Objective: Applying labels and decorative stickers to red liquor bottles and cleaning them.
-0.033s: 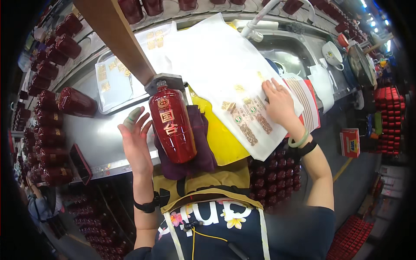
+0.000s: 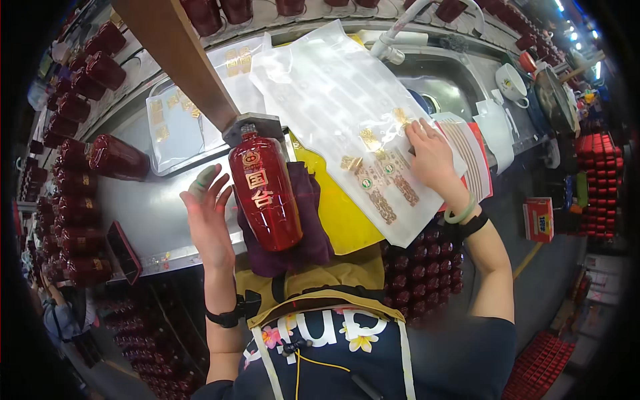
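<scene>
- Got a red bottle [image 2: 267, 207] lying on a purple cloth [image 2: 317, 243], neck toward a metal block [image 2: 267, 125].
- See the left hand [image 2: 208, 213] just beside it, with fingers parted, holding nothing.
- Note the right hand [image 2: 433, 157] laid on a plastic sheet [image 2: 327, 87], fingers outstretched by gold stickers [image 2: 401, 117].
- Could set the bottle rolling with one bump, or crease the sheet by dragging.
- Mind the sheet's corner, jutting above the lower bottles [image 2: 427, 267].
- Got more room leftward, over the table [image 2: 173, 207].

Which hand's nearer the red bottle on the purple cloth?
Left. The left hand is just left of the red bottle; the right hand is farther off to its right, at the white sheet's right edge.
</scene>
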Demonstrator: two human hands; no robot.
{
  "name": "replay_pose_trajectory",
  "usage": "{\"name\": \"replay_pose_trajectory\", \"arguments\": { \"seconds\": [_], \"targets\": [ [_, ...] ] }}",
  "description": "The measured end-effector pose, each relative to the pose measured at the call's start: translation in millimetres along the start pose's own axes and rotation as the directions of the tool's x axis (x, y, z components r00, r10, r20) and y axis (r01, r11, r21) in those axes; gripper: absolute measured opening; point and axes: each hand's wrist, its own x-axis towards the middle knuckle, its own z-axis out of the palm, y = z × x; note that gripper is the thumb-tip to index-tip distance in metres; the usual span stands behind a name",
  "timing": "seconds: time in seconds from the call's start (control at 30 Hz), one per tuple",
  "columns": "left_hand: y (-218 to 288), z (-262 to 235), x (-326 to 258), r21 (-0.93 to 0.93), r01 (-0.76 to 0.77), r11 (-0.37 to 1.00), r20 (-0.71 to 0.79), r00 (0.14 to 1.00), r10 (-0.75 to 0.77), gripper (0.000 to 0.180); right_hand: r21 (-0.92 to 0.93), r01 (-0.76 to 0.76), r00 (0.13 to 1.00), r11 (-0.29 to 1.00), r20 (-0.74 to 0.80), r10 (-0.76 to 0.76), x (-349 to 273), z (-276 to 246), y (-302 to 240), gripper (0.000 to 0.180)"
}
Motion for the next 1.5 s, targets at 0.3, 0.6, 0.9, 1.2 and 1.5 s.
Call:
{"name": "replay_pose_trajectory", "arguments": {
  "seconds": [0.3,0.6,0.9,1.2,1.5],
  "targets": [
    [1,-6,-3,0.011,0.017,1.0,-0.035,0.999,-0.016,0.066,0.603,-0.214,0.943,0.769,-0.077,0.324,88,40,96,0.025],
    [8,-14,-4,0.024,0.011,1.0,-0.058,0.998,-0.01,0.068,0.68,-0.375,0.871,0.63,0.026,0.491,108,42,118,0.03],
    [51,60,13,0.179,-0.304,0.936,0.387,0.896,0.218,0.054,0.879,0.117,0.937,0.463,-0.253,0.243,61,-128,-50,0.017],
    [61,94,50,0.176,-0.243,0.954,0.512,0.85,0.122,0.042,0.946,0.316,0.88,0.074,-0.321,0.35,62,-151,-121,0.028],
    [102,56,43,0.354,-0.281,0.892,0.71,0.701,-0.061,0.031,0.981,0.143,0.874,0.131,-0.063,-0.482,64,-128,-134,0.035]
  ]
}}
